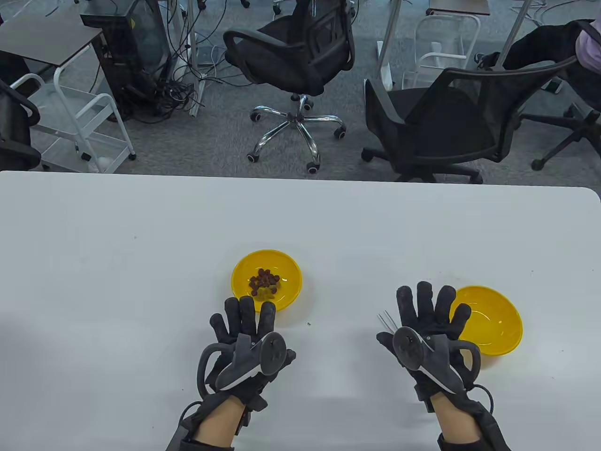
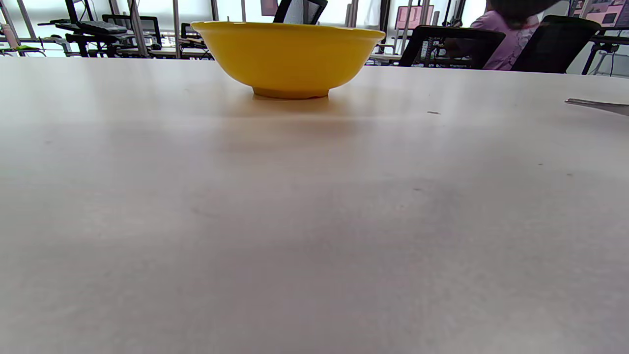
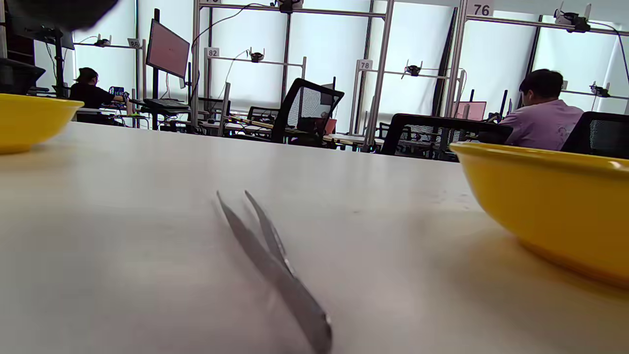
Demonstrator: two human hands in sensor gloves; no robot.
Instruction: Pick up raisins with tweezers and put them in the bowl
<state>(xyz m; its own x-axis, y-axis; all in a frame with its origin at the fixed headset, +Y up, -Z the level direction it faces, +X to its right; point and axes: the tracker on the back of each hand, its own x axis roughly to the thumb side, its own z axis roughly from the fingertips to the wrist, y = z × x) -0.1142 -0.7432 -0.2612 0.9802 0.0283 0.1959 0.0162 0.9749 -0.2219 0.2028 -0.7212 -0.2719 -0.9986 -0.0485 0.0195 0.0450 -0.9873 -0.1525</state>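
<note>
A yellow bowl (image 1: 291,270) near the table's middle holds a small heap of dark raisins (image 1: 264,281). It also shows in the left wrist view (image 2: 287,56) and at the left edge of the right wrist view (image 3: 29,120). A second yellow bowl (image 1: 495,324), empty, stands to the right and shows in the right wrist view (image 3: 545,206). Metal tweezers (image 1: 387,321) lie flat on the table (image 3: 275,265), tips apart and mostly under my right hand. My left hand (image 1: 244,322) lies open with fingers spread just in front of the raisin bowl. My right hand (image 1: 429,312) is open with fingers spread beside the empty bowl and holds nothing.
The white table (image 1: 141,282) has its far edge just behind the bowls. A tiny dark speck (image 1: 308,323) lies between my hands. Office chairs (image 1: 300,56) and a white cart (image 1: 80,127) stand on the floor beyond the table.
</note>
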